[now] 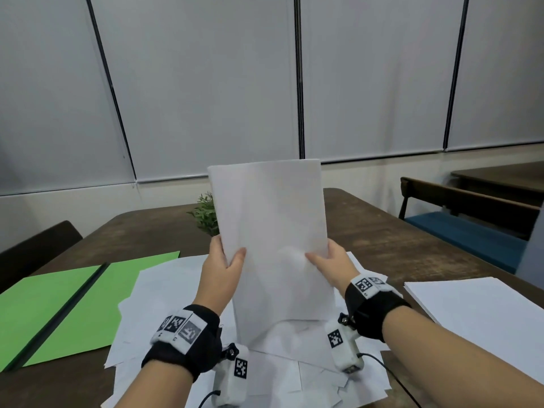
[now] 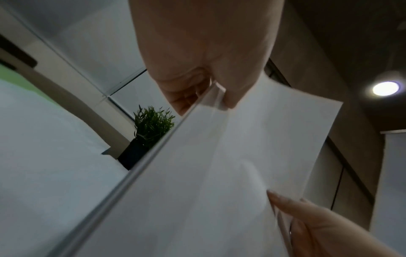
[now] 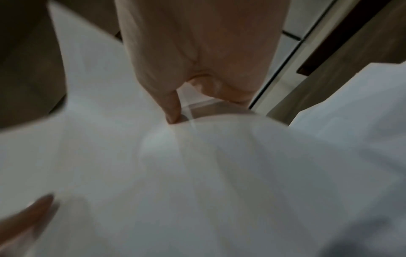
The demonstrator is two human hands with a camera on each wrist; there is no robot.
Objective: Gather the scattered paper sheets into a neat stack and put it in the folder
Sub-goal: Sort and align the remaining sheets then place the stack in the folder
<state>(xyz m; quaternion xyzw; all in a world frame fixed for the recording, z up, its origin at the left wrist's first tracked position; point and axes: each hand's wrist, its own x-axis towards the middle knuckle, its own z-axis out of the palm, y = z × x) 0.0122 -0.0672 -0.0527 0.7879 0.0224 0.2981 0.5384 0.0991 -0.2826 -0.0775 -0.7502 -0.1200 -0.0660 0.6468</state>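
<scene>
Both hands pinch a paper stack [image 1: 269, 228] upright — left hand [image 1: 224, 270] on its left edge, right hand [image 1: 331, 267] opposite. Loose sheets [image 1: 164, 293] lie beneath the hands; open green folder [image 1: 59, 304] left of them on the table [image 1: 397, 240].

You've got bare table [image 1: 412, 245] right of the upright sheets [image 1: 270, 231], but the plant [image 1: 206, 214] crowds behind.

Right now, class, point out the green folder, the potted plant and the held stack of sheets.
green folder [image 1: 70, 301], head view, on its open right leaf.
potted plant [image 2: 151, 123], left wrist view, on its leaves.
held stack of sheets [image 1: 270, 219], head view, on its front face.
</scene>
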